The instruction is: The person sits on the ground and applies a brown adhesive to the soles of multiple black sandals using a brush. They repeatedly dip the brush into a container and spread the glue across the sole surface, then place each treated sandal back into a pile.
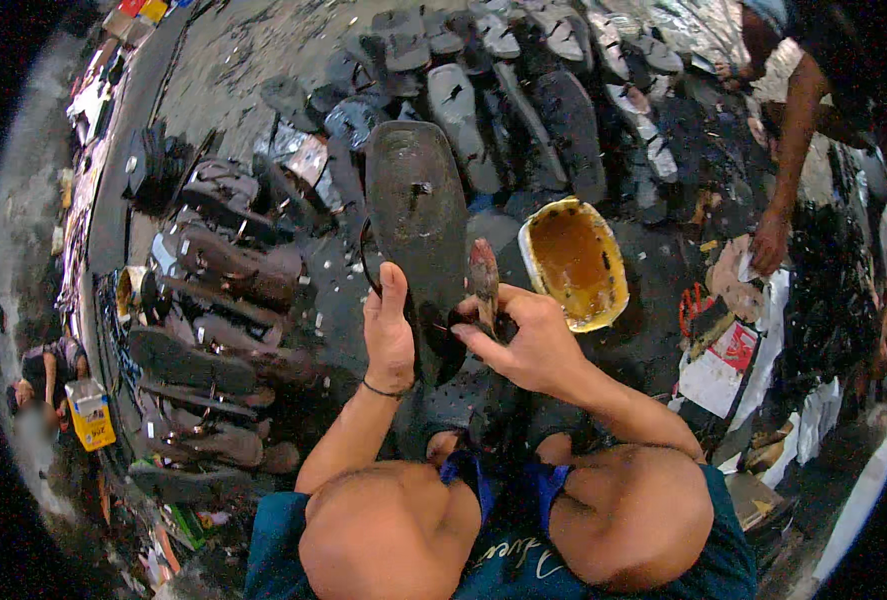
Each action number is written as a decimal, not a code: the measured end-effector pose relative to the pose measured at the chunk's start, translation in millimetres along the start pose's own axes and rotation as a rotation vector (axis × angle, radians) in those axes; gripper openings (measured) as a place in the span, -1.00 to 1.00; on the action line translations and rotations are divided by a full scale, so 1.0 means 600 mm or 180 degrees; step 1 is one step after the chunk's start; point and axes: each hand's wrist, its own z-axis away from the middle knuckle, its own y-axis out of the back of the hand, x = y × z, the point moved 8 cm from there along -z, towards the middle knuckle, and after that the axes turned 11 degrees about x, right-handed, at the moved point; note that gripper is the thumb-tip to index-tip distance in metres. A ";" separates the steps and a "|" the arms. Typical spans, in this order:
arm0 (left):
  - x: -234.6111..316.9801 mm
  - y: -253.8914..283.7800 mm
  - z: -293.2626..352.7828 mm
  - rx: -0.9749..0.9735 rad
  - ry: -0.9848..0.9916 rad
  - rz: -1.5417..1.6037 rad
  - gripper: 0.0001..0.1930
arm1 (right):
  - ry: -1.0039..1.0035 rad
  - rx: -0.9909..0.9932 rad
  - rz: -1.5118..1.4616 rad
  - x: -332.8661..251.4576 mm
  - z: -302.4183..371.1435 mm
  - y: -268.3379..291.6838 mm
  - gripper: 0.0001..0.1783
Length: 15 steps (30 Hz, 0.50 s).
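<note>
My left hand (pixel 391 335) is closed on a dark flip-flop (pixel 418 200), its thumb up along the edge by the strap. The sole's broad end points away from me, with a small slot showing in it. In my right hand (pixel 528 340) is a short brush (pixel 483 275) with a reddish-brown stained tip, gripped between thumb and fingers close to the right side of the flip-flop. A yellow-rimmed tub (pixel 575 265) holding amber, glue-like liquid stands just beyond my right hand.
Rows of dark flip-flops (pixel 453 110) lie across the far floor. More are stacked at the left (pixel 228 260). Another person's hand (pixel 769 243) reaches down at the right, near papers and scraps (pixel 720 365). A yellow box (pixel 91 415) stands far left.
</note>
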 end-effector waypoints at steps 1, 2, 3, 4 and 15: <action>0.004 0.005 0.002 0.0291 -0.0222 -0.0392 -0.36 | -0.0052 0.0162 0.0002 0.010 -0.003 0.006 -0.71; 0.009 0.006 0.004 0.0586 -0.0414 -0.0796 -0.44 | -0.0280 0.0110 -0.0020 0.026 -0.007 0.010 -0.69; 0.011 -0.002 -0.001 0.0401 -0.0595 -0.0735 -0.47 | -0.0518 0.0038 -0.0076 0.041 -0.007 0.007 -0.68; 0.008 -0.004 -0.001 0.0416 -0.0648 -0.0535 -0.51 | -0.0754 -0.0038 -0.0136 0.055 -0.006 0.004 -0.66; 0.016 -0.054 -0.048 -0.0113 0.0517 0.1431 -0.32 | -0.0569 0.0859 -0.1952 0.016 -0.058 0.053 -0.79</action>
